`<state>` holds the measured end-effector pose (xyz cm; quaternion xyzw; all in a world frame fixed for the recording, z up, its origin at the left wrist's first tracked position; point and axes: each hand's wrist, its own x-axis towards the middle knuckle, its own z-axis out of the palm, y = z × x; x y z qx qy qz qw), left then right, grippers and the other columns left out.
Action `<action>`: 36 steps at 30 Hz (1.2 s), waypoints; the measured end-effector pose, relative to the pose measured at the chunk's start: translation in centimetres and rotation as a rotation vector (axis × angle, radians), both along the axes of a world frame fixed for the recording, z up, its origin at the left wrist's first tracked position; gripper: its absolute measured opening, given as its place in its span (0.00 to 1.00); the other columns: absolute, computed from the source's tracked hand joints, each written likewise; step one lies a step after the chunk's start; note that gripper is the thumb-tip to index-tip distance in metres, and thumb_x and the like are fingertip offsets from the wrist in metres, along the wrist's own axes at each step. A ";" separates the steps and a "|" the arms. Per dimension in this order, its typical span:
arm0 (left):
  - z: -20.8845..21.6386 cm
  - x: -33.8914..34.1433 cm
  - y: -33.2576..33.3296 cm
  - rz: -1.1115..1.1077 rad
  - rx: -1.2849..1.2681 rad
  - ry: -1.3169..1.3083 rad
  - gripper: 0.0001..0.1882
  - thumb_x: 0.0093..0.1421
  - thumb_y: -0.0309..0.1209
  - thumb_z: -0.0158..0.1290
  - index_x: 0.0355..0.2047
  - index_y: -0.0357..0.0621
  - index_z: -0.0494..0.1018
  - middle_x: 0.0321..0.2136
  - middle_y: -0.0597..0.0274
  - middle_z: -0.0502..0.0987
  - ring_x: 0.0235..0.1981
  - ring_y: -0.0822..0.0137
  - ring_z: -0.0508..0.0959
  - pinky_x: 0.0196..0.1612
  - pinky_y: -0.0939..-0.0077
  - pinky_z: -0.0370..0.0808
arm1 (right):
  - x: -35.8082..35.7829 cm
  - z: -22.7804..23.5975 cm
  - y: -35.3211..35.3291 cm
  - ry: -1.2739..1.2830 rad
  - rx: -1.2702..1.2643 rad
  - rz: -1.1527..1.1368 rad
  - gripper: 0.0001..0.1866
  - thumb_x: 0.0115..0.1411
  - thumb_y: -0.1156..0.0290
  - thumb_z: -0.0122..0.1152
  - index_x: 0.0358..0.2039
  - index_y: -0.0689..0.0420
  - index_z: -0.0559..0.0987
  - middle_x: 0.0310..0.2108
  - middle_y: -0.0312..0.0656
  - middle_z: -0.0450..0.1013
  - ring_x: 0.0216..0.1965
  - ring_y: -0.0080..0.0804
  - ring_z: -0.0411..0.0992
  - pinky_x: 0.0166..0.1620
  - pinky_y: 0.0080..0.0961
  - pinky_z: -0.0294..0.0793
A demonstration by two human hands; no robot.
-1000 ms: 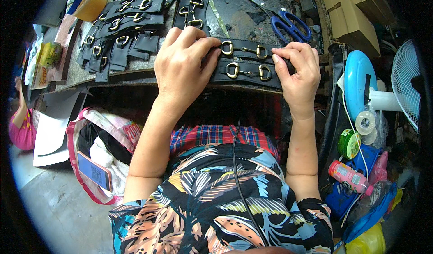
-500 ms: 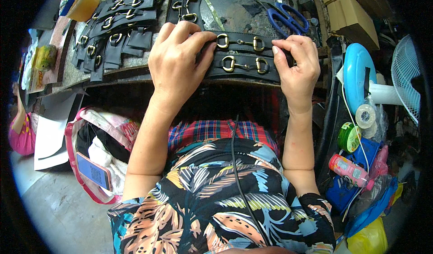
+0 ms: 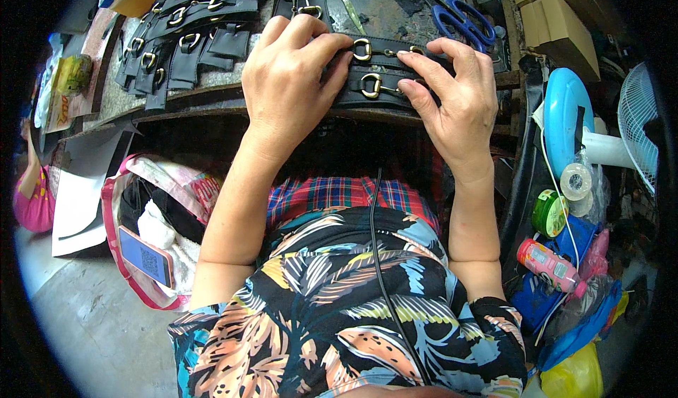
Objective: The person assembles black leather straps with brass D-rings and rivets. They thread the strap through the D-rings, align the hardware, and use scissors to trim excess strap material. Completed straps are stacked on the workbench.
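Two black leather straps with brass-coloured horsebit fittings lie side by side near the bench's front edge. Around the left end of the upper strap (image 3: pixel 379 45), my left hand (image 3: pixel 296 76) closes with thumb and fingers. The lower strap (image 3: pixel 360 98) lies just below it, nearer to me. My right hand (image 3: pixel 459 91) reaches over the right part of both straps, thumb and index finger apart. Its index fingertip is at the upper strap's metal link, its thumb tip by the lower strap's bar; whether they touch the metal I cannot tell. Its fingers partly hide the right-hand rings.
Several similar black straps (image 3: pixel 212 22) are heaped at the left of the bench. Blue-handled scissors (image 3: pixel 462 25) lie beyond my right hand. Cardboard (image 3: pixel 565 34), a blue fan (image 3: pixel 565 119) and a pink bottle (image 3: pixel 549 264) are at right. A bag holding a phone (image 3: pixel 145 255) sits at lower left.
My right hand has moved left from the straps' right ends to over their fittings, its thumb and index spreading. My left hand keeps its grip. The whole view has shifted slightly.
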<state>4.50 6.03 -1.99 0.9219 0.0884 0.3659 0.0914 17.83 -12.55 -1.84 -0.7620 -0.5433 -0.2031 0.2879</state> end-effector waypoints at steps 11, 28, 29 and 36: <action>-0.2 0.0 0.0 0.014 0.020 -0.009 0.08 0.52 0.30 0.67 0.34 0.51 0.84 0.32 0.67 0.77 0.35 0.62 0.77 0.38 0.68 0.76 | 0.5 -0.5 0.2 0.123 0.054 0.033 0.12 0.58 0.59 0.71 0.40 0.48 0.88 0.42 0.37 0.75 0.44 0.40 0.71 0.47 0.37 0.72; 0.0 0.0 -0.1 -0.001 0.004 0.001 0.08 0.52 0.30 0.67 0.34 0.51 0.84 0.32 0.66 0.77 0.36 0.61 0.77 0.38 0.67 0.76 | 0.1 -0.3 0.0 0.099 -0.042 -0.009 0.16 0.67 0.56 0.62 0.47 0.49 0.87 0.46 0.41 0.75 0.47 0.40 0.71 0.51 0.35 0.72; 0.0 0.0 0.0 -0.003 0.005 -0.001 0.07 0.52 0.30 0.67 0.34 0.51 0.84 0.32 0.66 0.77 0.36 0.61 0.77 0.38 0.67 0.76 | 0.1 -0.3 0.1 0.108 0.003 -0.004 0.14 0.64 0.57 0.64 0.46 0.47 0.87 0.46 0.40 0.75 0.47 0.40 0.71 0.51 0.36 0.71; -0.2 0.0 0.0 0.006 0.017 -0.009 0.07 0.52 0.30 0.67 0.34 0.51 0.84 0.32 0.67 0.78 0.35 0.61 0.77 0.37 0.67 0.76 | 0.3 0.3 -1.1 0.073 0.048 0.201 0.15 0.50 0.73 0.64 0.37 0.45 0.90 0.51 0.37 0.77 0.53 0.39 0.71 0.58 0.39 0.67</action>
